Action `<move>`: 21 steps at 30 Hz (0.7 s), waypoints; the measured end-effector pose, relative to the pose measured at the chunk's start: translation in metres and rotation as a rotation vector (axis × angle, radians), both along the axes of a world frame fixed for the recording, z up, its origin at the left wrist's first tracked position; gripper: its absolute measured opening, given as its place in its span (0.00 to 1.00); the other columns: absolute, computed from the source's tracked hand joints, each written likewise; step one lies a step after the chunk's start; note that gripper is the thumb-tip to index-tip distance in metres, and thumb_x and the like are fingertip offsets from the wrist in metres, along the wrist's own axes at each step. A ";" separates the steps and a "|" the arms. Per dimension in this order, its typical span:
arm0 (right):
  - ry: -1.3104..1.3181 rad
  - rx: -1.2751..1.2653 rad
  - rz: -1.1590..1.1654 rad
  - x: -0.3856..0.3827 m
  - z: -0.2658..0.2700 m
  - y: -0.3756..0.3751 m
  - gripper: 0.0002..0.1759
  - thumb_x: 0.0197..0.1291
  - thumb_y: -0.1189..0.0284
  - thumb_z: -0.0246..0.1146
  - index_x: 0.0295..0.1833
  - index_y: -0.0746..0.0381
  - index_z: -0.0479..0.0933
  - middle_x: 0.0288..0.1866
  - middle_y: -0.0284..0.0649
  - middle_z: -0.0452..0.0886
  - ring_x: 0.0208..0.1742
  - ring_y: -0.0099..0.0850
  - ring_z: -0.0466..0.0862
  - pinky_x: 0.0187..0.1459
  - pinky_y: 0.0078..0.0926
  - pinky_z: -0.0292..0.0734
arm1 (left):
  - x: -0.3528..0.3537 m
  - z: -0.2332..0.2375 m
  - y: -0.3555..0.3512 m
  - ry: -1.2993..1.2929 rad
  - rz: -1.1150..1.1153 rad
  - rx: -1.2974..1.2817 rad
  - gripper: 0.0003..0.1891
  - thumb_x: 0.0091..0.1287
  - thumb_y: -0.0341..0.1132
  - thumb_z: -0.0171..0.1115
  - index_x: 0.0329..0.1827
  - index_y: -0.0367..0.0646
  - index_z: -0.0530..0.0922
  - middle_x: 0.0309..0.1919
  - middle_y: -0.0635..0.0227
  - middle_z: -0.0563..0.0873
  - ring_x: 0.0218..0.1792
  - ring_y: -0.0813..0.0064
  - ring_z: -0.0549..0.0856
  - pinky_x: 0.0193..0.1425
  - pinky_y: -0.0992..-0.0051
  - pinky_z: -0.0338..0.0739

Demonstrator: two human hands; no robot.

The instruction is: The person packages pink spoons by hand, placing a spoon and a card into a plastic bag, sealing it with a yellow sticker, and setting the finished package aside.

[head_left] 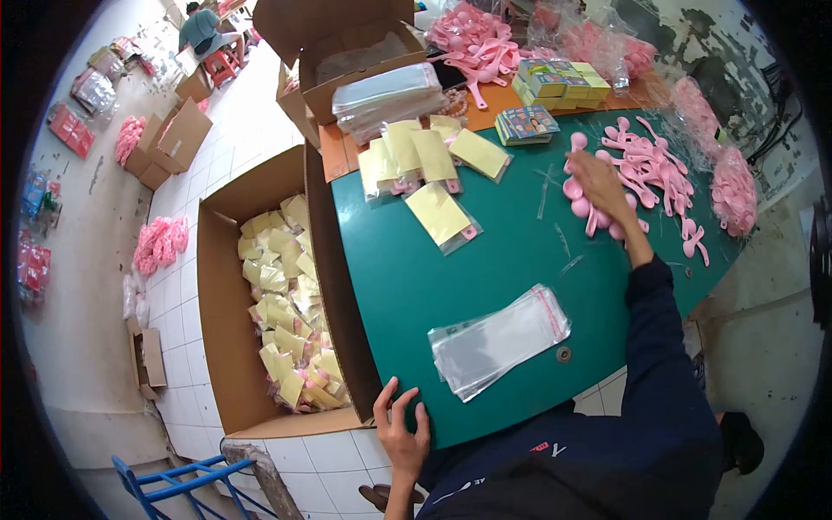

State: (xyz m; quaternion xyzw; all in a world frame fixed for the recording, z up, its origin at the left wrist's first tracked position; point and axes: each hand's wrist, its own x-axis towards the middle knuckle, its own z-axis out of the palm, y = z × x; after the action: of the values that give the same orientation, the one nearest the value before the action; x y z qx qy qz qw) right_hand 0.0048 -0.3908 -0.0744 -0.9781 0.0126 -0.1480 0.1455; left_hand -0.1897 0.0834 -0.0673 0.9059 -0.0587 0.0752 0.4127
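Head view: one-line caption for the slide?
Right hand on pink spoons atop green table; left hand rests at its edge near clear bags.

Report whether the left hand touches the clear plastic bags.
Apart: head view shows left hand on the green table edge, bare tabletop between it and the clear plastic bags.

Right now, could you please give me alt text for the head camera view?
A person's right hand reaches into a pile of pink plastic spoons on a green table, while the left hand rests on its edge near a stack of clear bags.
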 end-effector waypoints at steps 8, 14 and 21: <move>-0.038 0.381 -0.029 -0.008 0.034 -0.066 0.20 0.68 0.64 0.49 0.59 0.64 0.71 0.58 0.46 0.74 0.61 0.45 0.71 0.63 0.36 0.62 | 0.001 0.005 -0.004 0.054 0.050 0.002 0.11 0.54 0.21 0.59 0.41 0.38 0.80 0.55 0.53 0.75 0.56 0.56 0.76 0.60 0.63 0.71; -0.015 -0.095 -0.440 0.016 0.029 -0.203 0.21 0.67 0.64 0.49 0.60 0.64 0.70 0.58 0.46 0.74 0.60 0.44 0.71 0.62 0.35 0.62 | 0.003 0.010 -0.003 -0.051 0.013 0.097 0.13 0.67 0.36 0.55 0.48 0.38 0.80 0.55 0.51 0.77 0.51 0.53 0.80 0.53 0.66 0.76; 0.022 -0.143 -0.420 0.040 0.013 -0.201 0.21 0.67 0.64 0.49 0.61 0.63 0.70 0.58 0.46 0.73 0.60 0.43 0.71 0.62 0.34 0.62 | 0.005 0.013 -0.007 -0.003 0.066 0.094 0.13 0.57 0.22 0.60 0.46 0.42 0.80 0.53 0.56 0.78 0.52 0.55 0.79 0.55 0.65 0.74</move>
State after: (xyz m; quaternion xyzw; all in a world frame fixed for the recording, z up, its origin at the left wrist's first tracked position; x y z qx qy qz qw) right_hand 0.0445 -0.5918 -0.0615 -0.9634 0.2073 -0.1649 0.0416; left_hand -0.1850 0.0764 -0.0543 0.9255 -0.0331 0.0874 0.3669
